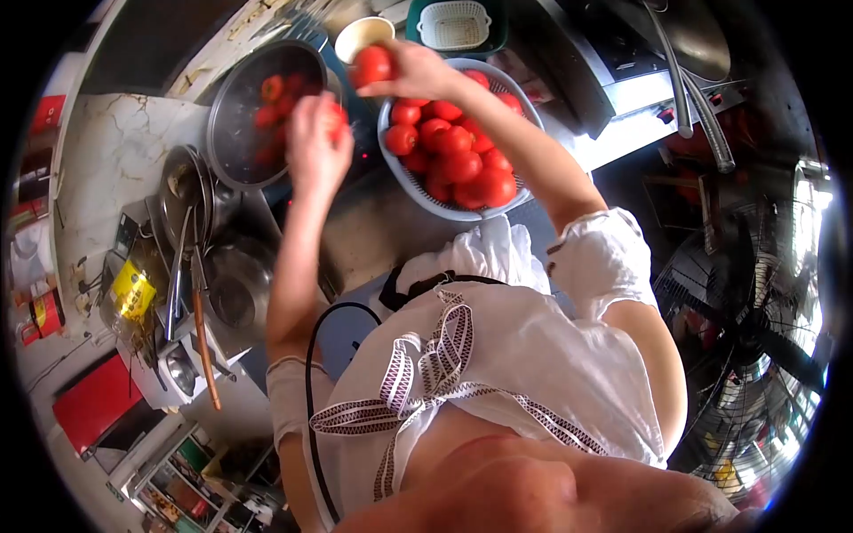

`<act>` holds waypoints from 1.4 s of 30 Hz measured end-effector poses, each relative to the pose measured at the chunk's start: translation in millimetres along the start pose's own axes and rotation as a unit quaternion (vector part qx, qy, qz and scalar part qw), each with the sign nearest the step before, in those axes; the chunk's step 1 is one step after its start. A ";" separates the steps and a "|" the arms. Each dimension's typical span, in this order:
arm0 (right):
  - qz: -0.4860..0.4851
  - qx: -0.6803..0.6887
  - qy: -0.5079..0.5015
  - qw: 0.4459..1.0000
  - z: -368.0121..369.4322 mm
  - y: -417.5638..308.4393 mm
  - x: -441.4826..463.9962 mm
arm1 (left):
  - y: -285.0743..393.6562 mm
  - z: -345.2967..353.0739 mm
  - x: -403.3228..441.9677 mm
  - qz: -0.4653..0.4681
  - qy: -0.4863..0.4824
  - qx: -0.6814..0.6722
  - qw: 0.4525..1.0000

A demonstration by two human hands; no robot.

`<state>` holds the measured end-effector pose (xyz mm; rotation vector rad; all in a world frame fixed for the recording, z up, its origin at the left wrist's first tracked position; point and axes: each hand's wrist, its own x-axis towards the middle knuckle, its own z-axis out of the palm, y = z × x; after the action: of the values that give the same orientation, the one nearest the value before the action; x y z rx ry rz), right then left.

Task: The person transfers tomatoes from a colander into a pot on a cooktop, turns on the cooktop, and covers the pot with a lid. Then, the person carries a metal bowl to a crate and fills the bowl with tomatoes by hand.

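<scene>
My right hand (413, 71) grips a red tomato (372, 67) above the gap between a metal bowl and a basket. My left hand (318, 151), slightly blurred, is at the bowl's right edge with its fingers round another tomato (336, 121). The large metal bowl (233, 147) has several red tomatoes or pieces (269, 115) in it, partly hidden by my left hand. To the right, the grey-blue basket (413, 191) is heaped with whole tomatoes (456, 142); my right forearm passes over its upper part.
Beyond the basket stand a pale round container (360, 37) and a white basket (453, 25) in a green tub. Pans (235, 298) and long-handled utensils (203, 333) lie at the left. A hose (706, 111) and a fan (755, 342) are at the right.
</scene>
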<state>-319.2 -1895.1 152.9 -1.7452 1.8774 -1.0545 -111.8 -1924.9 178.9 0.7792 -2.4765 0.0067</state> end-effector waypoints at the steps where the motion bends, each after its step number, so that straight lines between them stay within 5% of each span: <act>1: -0.022 0.007 -0.023 0.999 10.7 -20.5 15.0 | -20.2 -7.6 3.0 -0.050 -0.009 0.006 0.999; 4: -0.071 -0.166 -0.026 0.983 56.6 -64.0 48.2 | -85.9 -11.4 4.1 -0.149 -0.077 0.060 0.984; 9: -0.089 -0.297 -0.166 0.936 89.7 -87.4 61.6 | -129.7 -2.4 -8.2 -0.188 -0.233 0.082 0.951; 14: -0.087 -0.207 -0.030 0.974 55.2 -62.1 28.4 | -121.7 -10.3 -7.3 -0.212 -0.263 0.083 0.937; 18: 0.063 -0.152 -0.035 0.986 -10.3 28.3 -48.8 | -87.7 -21.8 -8.2 -0.059 -0.135 0.176 0.973; 20: 0.072 -0.156 -0.012 0.985 -26.7 82.9 -98.4 | -34.0 -29.0 -1.5 0.022 -0.078 0.070 0.994; 23: 0.127 -0.195 -0.058 0.971 -39.5 100.2 -144.4 | 36.7 3.7 -10.4 0.054 -0.203 -0.105 0.972; 26: 0.110 -0.174 -0.099 0.974 -40.1 85.5 -157.6 | 82.3 53.0 -23.5 0.160 -0.307 -0.096 0.933; 28: -0.029 -0.251 -0.145 0.956 -23.0 84.0 -153.4 | 98.8 76.7 -31.2 0.166 -0.371 -0.057 0.912; 34: 0.004 -0.180 -0.237 0.955 -25.0 75.3 -119.9 | 109.4 96.3 -23.3 0.103 -0.430 -0.077 0.894; 36: 0.047 -0.268 -0.327 0.905 -21.9 68.5 -109.8 | 108.9 103.4 -25.0 0.102 -0.413 -0.079 0.902; 42: -0.005 -0.296 -0.368 0.882 -11.7 78.5 -92.4 | 98.2 104.4 -33.0 0.088 -0.343 -0.146 0.924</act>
<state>-366.0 -1806.6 83.3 -2.0468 1.7329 0.2602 -192.9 -1842.4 88.1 0.4715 -3.0843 -0.6628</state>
